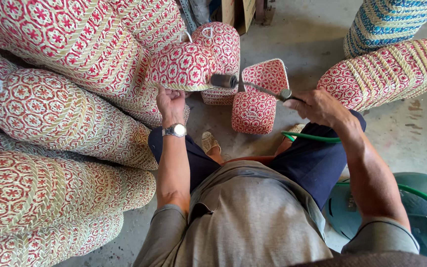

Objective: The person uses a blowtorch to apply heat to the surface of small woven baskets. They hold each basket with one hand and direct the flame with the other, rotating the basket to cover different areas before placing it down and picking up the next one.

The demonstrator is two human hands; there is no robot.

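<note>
My left hand (pixel 170 103), with a metal wristwatch on the wrist, grips the lower rim of a red-and-cream woven basket (pixel 183 65) held up in front of me. My right hand (pixel 316 105) is closed around the handle of a gas torch (pixel 251 86). Its dark nozzle points left at the basket's edge, almost touching it. A green hose (pixel 312 138) runs from the torch back across my lap.
Stacks of red woven baskets (pixel 60 113) fill the left side. A square basket with its lid (pixel 256 104) stands on the concrete floor ahead. More stacks lie at right (pixel 384 74), one blue (pixel 386 20). A teal gas cylinder (pixel 421 217) sits by my right arm.
</note>
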